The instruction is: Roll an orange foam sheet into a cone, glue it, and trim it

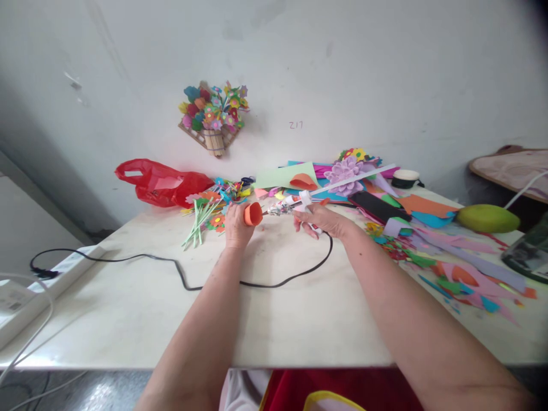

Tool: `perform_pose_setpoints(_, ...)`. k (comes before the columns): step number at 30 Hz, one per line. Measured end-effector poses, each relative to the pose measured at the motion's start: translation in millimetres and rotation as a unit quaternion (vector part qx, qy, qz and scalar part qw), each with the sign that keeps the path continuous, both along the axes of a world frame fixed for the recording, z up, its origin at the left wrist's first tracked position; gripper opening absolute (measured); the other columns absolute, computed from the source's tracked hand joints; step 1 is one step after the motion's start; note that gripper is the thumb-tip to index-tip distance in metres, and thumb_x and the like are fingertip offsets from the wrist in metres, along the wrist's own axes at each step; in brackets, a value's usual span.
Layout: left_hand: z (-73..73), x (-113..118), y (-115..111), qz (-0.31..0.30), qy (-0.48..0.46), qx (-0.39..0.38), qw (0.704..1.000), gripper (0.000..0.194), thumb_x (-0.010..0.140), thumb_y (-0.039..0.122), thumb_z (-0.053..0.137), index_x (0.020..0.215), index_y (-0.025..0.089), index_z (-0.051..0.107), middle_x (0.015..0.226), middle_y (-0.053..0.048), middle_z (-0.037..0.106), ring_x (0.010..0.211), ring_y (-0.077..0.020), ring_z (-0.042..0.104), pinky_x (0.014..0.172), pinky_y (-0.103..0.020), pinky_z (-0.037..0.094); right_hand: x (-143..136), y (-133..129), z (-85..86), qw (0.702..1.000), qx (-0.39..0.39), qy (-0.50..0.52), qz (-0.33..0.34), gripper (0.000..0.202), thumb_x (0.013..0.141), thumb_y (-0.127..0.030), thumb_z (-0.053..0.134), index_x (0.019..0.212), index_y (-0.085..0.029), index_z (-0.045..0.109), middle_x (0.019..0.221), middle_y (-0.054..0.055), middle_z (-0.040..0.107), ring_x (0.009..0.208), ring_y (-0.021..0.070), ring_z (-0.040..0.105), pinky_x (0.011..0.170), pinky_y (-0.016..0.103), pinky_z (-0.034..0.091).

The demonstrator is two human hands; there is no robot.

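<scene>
My left hand (238,225) is closed around a rolled piece of orange craft foam (253,214), its round open end facing right. In my right hand (319,220) is a white hot glue gun (303,201), its nozzle pointing left at the orange roll. The nozzle tip comes up close to the roll; whether they touch I cannot tell. A black cord (295,279) runs from the gun's handle across the table to the left. Just left of my left hand lie pale green stems (199,221) and small foam flowers (217,221).
A red plastic bag (165,184) rests at the back left. Foam sheets (285,176), a lilac flower (345,176) and colourful scraps (462,279) cover the back and right. A power strip (64,274) lies left, a green-yellow fruit (488,218) right. A flower decoration (214,117) hangs on the wall.
</scene>
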State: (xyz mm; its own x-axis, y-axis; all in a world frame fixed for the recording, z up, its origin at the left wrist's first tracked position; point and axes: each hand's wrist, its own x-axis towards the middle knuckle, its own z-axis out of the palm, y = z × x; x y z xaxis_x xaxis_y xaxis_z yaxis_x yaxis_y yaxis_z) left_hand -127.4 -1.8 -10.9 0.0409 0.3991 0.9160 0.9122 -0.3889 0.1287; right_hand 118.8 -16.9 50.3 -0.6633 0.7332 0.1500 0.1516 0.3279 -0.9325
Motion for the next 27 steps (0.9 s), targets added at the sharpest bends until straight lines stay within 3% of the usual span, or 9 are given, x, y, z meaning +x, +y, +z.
perform_pose_setpoints(27,1.4,0.4,-0.5,0.017,-0.001,0.002,1.0,0.029,0.066,0.018,0.057,0.095,0.021,0.054,0.086,-0.006,0.061,0.086,-0.023,0.056,0.096,-0.043,0.033,-0.7,3.0,-4.4,1.0,-0.003,-0.016,0.0,0.044,0.072,-0.057,0.054,0.062,-0.015,0.053,0.04,-0.003,0.051,0.027,0.0052,0.037,0.035,0.022,0.029)
